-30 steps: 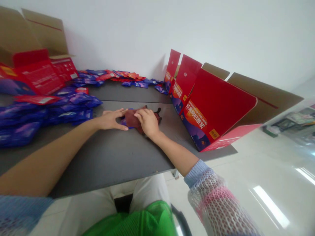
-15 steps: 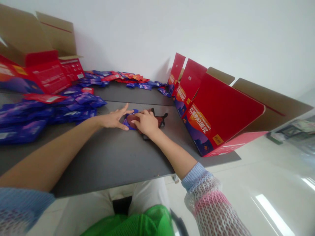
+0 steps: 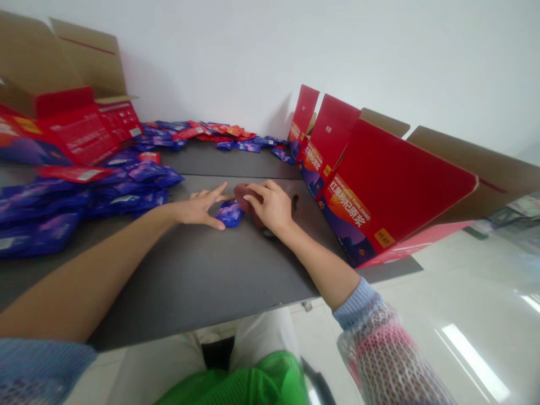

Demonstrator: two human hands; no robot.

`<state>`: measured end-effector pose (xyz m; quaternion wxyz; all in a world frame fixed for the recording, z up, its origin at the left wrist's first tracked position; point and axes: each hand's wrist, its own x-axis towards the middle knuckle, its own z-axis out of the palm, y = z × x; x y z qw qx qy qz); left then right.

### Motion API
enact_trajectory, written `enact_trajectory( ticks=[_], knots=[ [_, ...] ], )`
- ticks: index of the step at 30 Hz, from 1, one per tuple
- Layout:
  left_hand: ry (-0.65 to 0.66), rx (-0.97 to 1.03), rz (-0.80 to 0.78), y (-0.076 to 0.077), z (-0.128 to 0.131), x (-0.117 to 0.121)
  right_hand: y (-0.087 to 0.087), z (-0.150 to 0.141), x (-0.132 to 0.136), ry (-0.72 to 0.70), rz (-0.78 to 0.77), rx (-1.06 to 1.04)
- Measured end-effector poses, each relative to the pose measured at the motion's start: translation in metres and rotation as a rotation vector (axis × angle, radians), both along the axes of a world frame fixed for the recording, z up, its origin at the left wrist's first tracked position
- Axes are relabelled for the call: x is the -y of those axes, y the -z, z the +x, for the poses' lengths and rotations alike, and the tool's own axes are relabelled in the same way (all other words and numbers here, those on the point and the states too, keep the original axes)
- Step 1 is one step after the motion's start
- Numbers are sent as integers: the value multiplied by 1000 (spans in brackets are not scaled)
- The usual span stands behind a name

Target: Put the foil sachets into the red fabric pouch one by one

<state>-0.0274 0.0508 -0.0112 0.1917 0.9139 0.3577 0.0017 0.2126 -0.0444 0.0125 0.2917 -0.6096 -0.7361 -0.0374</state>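
Note:
A small blue-purple sachet (image 3: 230,214) lies flat on the grey table in front of me. My left hand (image 3: 198,208) rests just left of it with fingers spread, the thumb close to the sachet's near edge; whether it touches is hard to tell. My right hand (image 3: 272,205) grips a reddish-brown, rounded flat thing (image 3: 243,195), tilted up at the sachet's right. Its kind is not clear, and the hand covers much of it. A small dark piece (image 3: 295,202) shows just beyond that hand.
A heap of purple sachets (image 3: 122,185) with some red ones lies to the left. More sachets (image 3: 211,131) line the wall. Open red cartons (image 3: 363,197) stand along the right, and another open carton (image 3: 80,132) stands at the back left. The table's front edge (image 3: 211,322) is near my lap.
My right hand has lifted the brown thing off the sachet and moved slightly right, uncovering the sachet. My left hand stays beside it, still spread.

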Motion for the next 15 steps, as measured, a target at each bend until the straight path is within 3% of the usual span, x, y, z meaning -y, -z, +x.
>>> enact_trajectory(
  ticks=[4, 6, 11, 13, 15],
  knots=[
    [25, -42, -56, -9, 3, 3, 5, -25, 10, -281, -99, 74],
    [75, -58, -83, -12, 2, -1, 8, -30, 8, -298, -153, 88],
    [166, -44, -162, -11, -7, -17, 9, -29, -14, 38, -204, 165],
    [257, 31, -221, -10, -11, -20, 8, -25, -24, 128, -222, 199],
    [267, 93, -215, -9, -11, -19, 9, -18, -30, 177, -220, 202]
  ],
)
